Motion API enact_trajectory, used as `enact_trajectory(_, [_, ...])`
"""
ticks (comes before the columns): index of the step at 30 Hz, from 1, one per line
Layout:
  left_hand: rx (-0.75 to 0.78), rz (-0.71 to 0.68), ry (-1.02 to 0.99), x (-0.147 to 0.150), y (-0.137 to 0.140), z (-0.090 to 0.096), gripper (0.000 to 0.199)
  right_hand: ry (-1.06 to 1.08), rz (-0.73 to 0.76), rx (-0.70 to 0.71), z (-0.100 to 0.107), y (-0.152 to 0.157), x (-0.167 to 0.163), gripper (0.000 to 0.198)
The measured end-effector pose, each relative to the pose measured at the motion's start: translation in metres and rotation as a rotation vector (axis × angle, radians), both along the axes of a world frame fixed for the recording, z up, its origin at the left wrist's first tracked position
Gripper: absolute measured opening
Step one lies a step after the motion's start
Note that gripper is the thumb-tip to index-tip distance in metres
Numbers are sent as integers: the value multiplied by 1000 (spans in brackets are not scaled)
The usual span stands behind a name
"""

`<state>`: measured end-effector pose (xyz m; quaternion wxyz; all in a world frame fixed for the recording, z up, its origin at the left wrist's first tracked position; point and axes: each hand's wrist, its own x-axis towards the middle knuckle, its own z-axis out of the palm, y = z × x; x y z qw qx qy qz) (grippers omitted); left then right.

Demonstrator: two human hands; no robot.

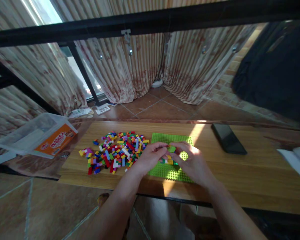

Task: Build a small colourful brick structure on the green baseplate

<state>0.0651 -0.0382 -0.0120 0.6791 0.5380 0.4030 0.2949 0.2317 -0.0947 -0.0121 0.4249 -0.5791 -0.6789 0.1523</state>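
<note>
A lime-green studded baseplate (pixel 158 137) lies on the wooden board, with several coloured toy bricks (pixel 168 161) on it under my hands. Between my fingertips, above these bricks, is a small green toy brick (pixel 172 149). My left hand (pixel 151 156) reaches it from the left with thumb and fingers drawn together at its edge. From the right, my right hand (pixel 193 163) pinches the same brick, its thumb below and its fingers curled over. A bit of red shows beside the green brick; my fingers partly hide it.
A loose pile of coloured bricks (pixel 115 151) spreads left of the baseplate. Farther left stands a clear plastic box (pixel 43 133) with an orange label. A black phone-like device (pixel 228 138) lies to the right, and white paper (pixel 296 163) sits at the right edge.
</note>
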Motion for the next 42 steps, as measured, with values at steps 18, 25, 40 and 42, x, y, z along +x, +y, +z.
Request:
enact_trajectory(18, [256, 76, 237, 4, 15, -8, 19, -270, -190, -268, -16, 1, 33, 29])
enact_trajectory(25, [282, 39, 249, 3, 15, -14, 21, -273, -202, -271, -19, 7, 27, 24])
enact_trajectory(40, [322, 19, 250, 2, 16, -20, 20, -306, -208, -252, -29, 12, 31, 25])
enact_trajectory(42, [324, 17, 251, 2, 15, -21, 20, -297, -203, -249, -27, 11, 32, 29])
